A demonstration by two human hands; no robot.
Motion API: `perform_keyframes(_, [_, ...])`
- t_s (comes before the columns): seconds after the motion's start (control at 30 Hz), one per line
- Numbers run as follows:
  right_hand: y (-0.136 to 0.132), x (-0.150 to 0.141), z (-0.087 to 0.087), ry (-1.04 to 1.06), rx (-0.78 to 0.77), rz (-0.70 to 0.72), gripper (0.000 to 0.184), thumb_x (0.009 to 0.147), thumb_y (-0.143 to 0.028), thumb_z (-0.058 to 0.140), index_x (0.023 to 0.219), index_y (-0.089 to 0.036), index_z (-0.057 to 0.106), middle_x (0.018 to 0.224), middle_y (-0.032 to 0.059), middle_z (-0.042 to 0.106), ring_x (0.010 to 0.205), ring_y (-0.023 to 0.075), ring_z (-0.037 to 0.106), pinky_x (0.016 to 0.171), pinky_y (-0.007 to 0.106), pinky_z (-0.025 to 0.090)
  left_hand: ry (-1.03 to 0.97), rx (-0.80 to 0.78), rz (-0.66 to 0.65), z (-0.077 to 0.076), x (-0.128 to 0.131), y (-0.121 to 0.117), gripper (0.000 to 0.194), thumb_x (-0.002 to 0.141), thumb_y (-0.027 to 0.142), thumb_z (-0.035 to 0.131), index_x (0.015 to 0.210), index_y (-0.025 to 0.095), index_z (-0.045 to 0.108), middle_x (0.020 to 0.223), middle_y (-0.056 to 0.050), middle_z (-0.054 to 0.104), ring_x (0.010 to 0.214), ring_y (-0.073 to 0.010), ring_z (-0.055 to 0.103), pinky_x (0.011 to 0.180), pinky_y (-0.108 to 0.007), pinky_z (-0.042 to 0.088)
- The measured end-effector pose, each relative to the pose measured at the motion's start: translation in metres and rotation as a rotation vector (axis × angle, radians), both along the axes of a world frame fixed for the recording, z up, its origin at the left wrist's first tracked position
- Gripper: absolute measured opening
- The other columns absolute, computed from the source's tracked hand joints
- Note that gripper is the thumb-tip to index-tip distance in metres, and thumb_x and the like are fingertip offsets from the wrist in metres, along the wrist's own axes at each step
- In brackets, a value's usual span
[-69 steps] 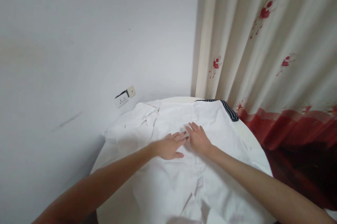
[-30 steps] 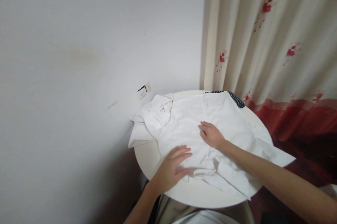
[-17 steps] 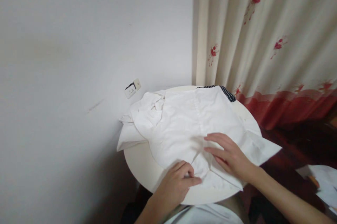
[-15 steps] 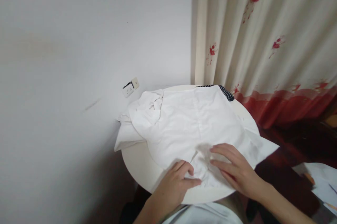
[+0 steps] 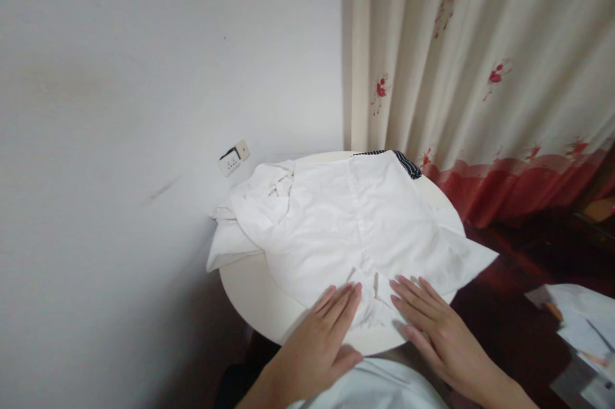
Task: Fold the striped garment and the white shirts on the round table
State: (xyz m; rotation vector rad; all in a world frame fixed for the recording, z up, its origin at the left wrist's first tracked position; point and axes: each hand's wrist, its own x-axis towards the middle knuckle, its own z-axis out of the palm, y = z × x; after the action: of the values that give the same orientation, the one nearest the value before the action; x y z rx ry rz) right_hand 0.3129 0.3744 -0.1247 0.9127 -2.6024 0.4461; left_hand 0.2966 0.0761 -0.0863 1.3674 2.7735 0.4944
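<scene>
A white garment [image 5: 327,223] lies spread over a round white table [image 5: 250,293], bunched at its far left and with one pointed corner hanging past the right edge. My left hand [image 5: 319,338] rests on the near edge of the cloth, its fingers stretched out and lying flat. Opposite it, my right hand [image 5: 435,325] lies flat on the cloth too, fingers extended. Between the fingertips of both hands the fabric is creased, with small folded flaps. Neither hand grips anything.
A dark striped cloth [image 5: 407,165] pokes out from under the garment at the back. Behind stand a wall with a socket [image 5: 230,164] and a flowered curtain [image 5: 408,43]. Papers or plastic-like sheets [image 5: 583,325] lie low on the right, above a dark floor [image 5: 509,261].
My left fingers have uncurled from the cloth and straightened. My right hand has come down flat onto the near edge, slightly lower and to the right. The view has shifted a little.
</scene>
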Motion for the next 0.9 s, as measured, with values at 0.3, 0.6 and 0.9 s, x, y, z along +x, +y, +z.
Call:
perform_keyframes(0.3, [-0.056,0.002,0.014,-0.018,-0.033,0.051,0.073,0.097,-0.032,0.057,0.161,-0.026,0.023,0.164,0.0089,0.025,0.150,0.0293,0.028,0.120,0.054,0.033,0.041,-0.032,-0.018,0.002,0.002,0.001,0.073,0.087,0.052,0.071,0.151,0.031,0.042,0.160,-0.009,0.039,0.150,-0.0312,0.031,0.122,-0.054,0.028])
perform_keyframes(0.6, [-0.065,0.003,-0.003,0.075,0.037,0.050,0.088,0.092,-0.046,0.064,0.162,-0.015,0.019,0.162,0.0151,0.028,0.147,0.0347,0.035,0.116,0.055,0.039,0.138,0.393,0.121,0.008,-0.004,-0.039,0.023,0.099,0.018,0.050,0.111,0.024,0.069,0.108,-0.004,0.076,0.100,-0.0168,0.070,0.096,-0.032,0.053])
perform_keyframes(0.9, [-0.063,-0.003,-0.008,0.028,-0.059,0.008,0.078,0.098,-0.031,0.049,0.164,-0.026,0.009,0.162,0.0096,0.033,0.145,0.0314,0.038,0.110,0.054,0.048,0.120,0.864,1.145,0.018,-0.131,-0.162,0.034,0.087,0.028,0.059,0.119,0.016,0.061,0.118,-0.011,0.066,0.091,-0.0189,0.067,0.074,-0.028,0.057])
